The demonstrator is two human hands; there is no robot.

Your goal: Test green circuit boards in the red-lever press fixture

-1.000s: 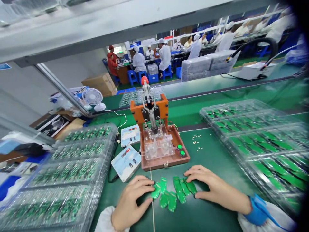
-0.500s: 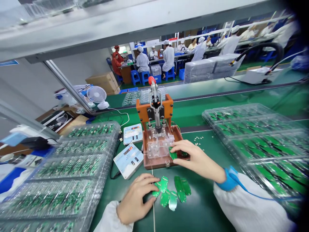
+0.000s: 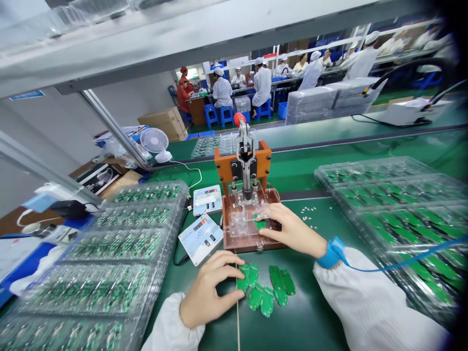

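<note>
My right hand (image 3: 290, 229) reaches onto the brown test fixture (image 3: 252, 219) and pinches a small green circuit board (image 3: 260, 224) under its clear plate. The fixture's orange press (image 3: 243, 165) with a red-knobbed lever stands upright behind. My left hand (image 3: 210, 292) rests on the green mat, fingers curled onto the left end of a loose cluster of several green circuit boards (image 3: 266, 290). A blue wrist strap (image 3: 331, 252) with a blue cord is on my right wrist.
Clear trays of green boards lie at the left (image 3: 109, 263) and at the right (image 3: 398, 214). Two small meters (image 3: 201, 236) sit left of the fixture. Tiny white parts (image 3: 310, 214) are scattered on the mat. A small fan (image 3: 155, 142) and other workers are beyond.
My right hand lifted one board from the cluster and carried it up onto the fixture, then further under the clear plate. My left hand stayed on the boards.
</note>
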